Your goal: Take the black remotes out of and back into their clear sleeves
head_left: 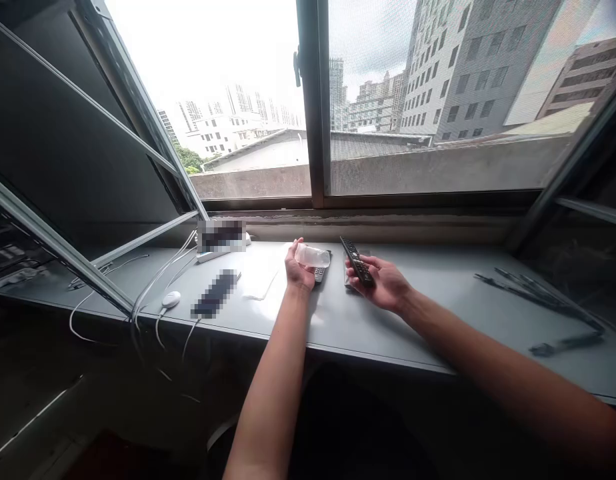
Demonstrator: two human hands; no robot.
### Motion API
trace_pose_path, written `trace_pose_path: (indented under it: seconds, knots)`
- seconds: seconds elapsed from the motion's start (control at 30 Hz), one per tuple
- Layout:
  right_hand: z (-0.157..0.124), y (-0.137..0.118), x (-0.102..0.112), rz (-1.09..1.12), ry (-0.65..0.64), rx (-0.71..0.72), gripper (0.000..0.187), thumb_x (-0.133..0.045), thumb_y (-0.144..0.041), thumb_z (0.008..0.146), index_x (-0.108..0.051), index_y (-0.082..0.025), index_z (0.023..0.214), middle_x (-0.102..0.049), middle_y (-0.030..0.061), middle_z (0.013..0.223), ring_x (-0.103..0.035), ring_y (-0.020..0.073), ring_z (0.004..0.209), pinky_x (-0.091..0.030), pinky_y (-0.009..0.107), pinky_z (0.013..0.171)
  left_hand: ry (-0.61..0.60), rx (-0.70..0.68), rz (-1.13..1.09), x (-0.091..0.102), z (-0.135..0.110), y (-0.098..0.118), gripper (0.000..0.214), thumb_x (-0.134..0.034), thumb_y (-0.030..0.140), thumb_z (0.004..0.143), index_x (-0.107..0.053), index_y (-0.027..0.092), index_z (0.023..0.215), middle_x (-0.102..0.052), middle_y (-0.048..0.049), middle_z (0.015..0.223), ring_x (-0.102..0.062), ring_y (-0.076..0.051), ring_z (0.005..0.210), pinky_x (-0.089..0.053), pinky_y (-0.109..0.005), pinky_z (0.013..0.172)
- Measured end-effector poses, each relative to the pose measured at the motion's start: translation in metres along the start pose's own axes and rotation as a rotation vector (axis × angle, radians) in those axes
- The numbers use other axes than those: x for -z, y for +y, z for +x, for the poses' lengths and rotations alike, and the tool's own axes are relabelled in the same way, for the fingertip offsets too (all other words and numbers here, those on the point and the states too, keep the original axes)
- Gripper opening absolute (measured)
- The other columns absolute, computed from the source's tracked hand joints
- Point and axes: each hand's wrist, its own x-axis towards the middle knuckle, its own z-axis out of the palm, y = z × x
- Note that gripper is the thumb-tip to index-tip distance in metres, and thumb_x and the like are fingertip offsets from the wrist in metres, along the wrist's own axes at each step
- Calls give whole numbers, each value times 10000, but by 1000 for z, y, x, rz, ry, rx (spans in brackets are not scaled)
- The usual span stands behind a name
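My left hand [299, 270] is closed around a translucent, whitish, roughly tube-shaped plastic piece [313, 256] whose exact kind I cannot make out. Just behind it, a dark object with a light keypad [320, 273] lies on the desk, partly covered by that hand and the plastic. A black remote control [357, 261] is gripped in my right hand [383, 281], tilted with its buttons facing up. Beneath the remote, a flat greyish item [349, 277] shows only at its edge; most of it is hidden.
The grey desk [413, 340] runs along the window. To the left are a white power strip [223, 252], a blurred-out phone-like object [215, 293], a white paper [261, 285], a white round plug [171, 299] and cables. Dark cables [533, 293] lie right; metal frames [153, 157] stand at both sides.
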Motion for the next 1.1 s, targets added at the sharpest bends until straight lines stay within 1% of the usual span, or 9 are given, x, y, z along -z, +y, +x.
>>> trace_pose_path:
  seconds: [0.1, 0.23, 0.33, 0.5, 0.67, 0.8, 0.9, 1.0, 1.1]
  knots:
    - [1, 3, 2, -48, 36, 64, 149, -781, -160, 906, -761, -228, 1037, -799, 80, 1062, -751, 217, 910, -677, 351, 767, -3, 1, -8, -1, -1, 0, 204, -744, 349, 965, -766, 191, 1092, -710, -40, 930, -680, -133, 735, -572, -243, 636]
    - [1, 9, 0, -202, -89, 276, 294, -941, -257, 803, -796, -283, 1057, -819, 27, 1154, -759, 260, 1130, -640, 426, 980, -4, -21, -28, -2, -1, -1, 194, -747, 344, 960, -762, 203, 1092, -712, -33, 905, -690, -135, 733, -558, -229, 624]
    - [-3, 11, -4, -296, -142, 419, 317, -995, -298, 748, -811, -319, 1004, -810, 6, 1245, -709, 281, 1271, -597, 456, 1057, 9, -43, -51, -2, 0, 0, 174, -727, 328, 972, -759, 201, 1087, -713, -30, 916, -693, -132, 726, -547, -228, 612]
    - [-14, 10, -9, -461, -198, 498, 318, -1017, -393, 726, -848, -299, 979, -689, 61, 1513, -715, 292, 1238, -617, 448, 1004, 36, -51, -59, 0, 3, 0, 146, -726, 306, 968, -759, 204, 1067, -722, -37, 969, -708, -132, 746, -540, -225, 607]
    - [-17, 9, -9, -540, -220, 516, 365, -1022, -450, 719, -872, -302, 1017, -712, 80, 1477, -700, 324, 1280, -620, 463, 1011, 22, -37, -79, 0, 4, -1, 169, -735, 291, 952, -752, 197, 1091, -734, -47, 976, -706, -132, 740, -468, -186, 513]
    - [-10, 12, -8, -586, -159, 466, 422, -959, -504, 820, -857, -309, 1180, -805, 76, 1302, -721, 322, 1222, -598, 499, 1046, -6, -17, -115, -3, 1, 1, 132, -697, 257, 975, -730, 185, 1080, -743, -61, 978, -708, -132, 734, -370, -159, 444]
    - [-5, 15, -6, -496, -125, 391, 488, -929, -535, 852, -812, -302, 1264, -825, 53, 1137, -749, 294, 1149, -605, 474, 1045, -2, -9, -122, -5, -2, 3, 135, -691, 262, 986, -727, 182, 1089, -762, -75, 1038, -734, -140, 781, -340, -154, 431]
    - [-1, 17, -4, -420, -98, 291, 450, -881, -540, 905, -763, -291, 1262, -789, 27, 994, -783, 242, 979, -655, 387, 895, -3, -26, -123, -5, -3, 3, 192, -732, 266, 956, -730, 183, 1129, -778, -80, 1087, -745, -142, 801, -330, -154, 418]
    - [0, 18, -2, -423, -67, 240, 396, -853, -582, 925, -713, -258, 1103, -738, 15, 871, -756, 204, 754, -641, 324, 662, -18, -57, -118, -4, -1, 2, 229, -752, 258, 941, -729, 189, 1158, -788, -79, 1145, -745, -131, 800, -339, -154, 417]
